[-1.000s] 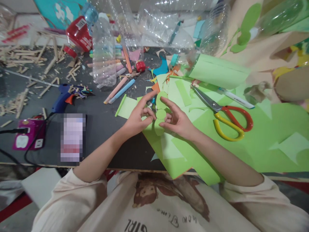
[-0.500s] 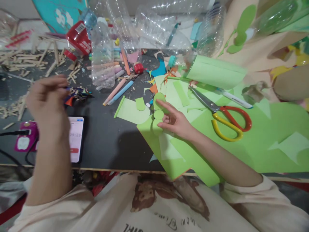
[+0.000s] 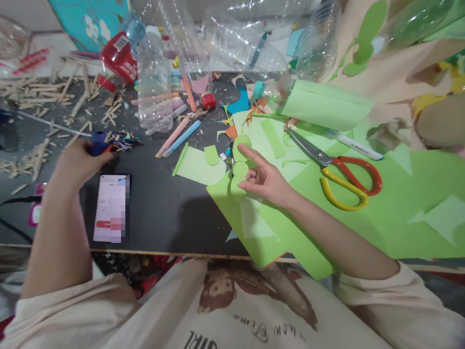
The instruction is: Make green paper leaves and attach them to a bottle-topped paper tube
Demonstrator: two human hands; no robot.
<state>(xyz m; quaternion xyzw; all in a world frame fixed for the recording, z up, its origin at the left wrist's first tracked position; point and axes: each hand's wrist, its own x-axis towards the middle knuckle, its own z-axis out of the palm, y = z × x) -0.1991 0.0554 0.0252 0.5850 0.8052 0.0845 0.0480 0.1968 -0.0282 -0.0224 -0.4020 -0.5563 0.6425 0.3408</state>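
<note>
My left hand (image 3: 78, 157) is at the left of the table, its fingers and thumb closing round a blue hot glue gun (image 3: 100, 140) with an orange part. A long clear glue stick (image 3: 54, 123) trails out behind it. Part of the gun is hidden by the hand. My right hand (image 3: 267, 179) holds a green paper cutout (image 3: 240, 169) of rounded pieces with a small circle in the middle. The index finger lies on the upper oval and the thumb on the lower one. Left of it lies a pale green paper piece (image 3: 198, 165) with a rolled edge.
Scissors (image 3: 327, 165) with red and yellow handles lie on green paper sheets (image 3: 392, 208) at right. A phone (image 3: 109, 208) lies near the front edge. Plastic bottles (image 3: 154, 87), a green-wrapped bottle (image 3: 323, 104), chalk-like sticks (image 3: 183, 138) and wood scraps (image 3: 32, 92) fill the back.
My left hand has come down from above the table onto the glue gun, uncovering more of the phone. My right hand and the cutout have barely shifted.
</note>
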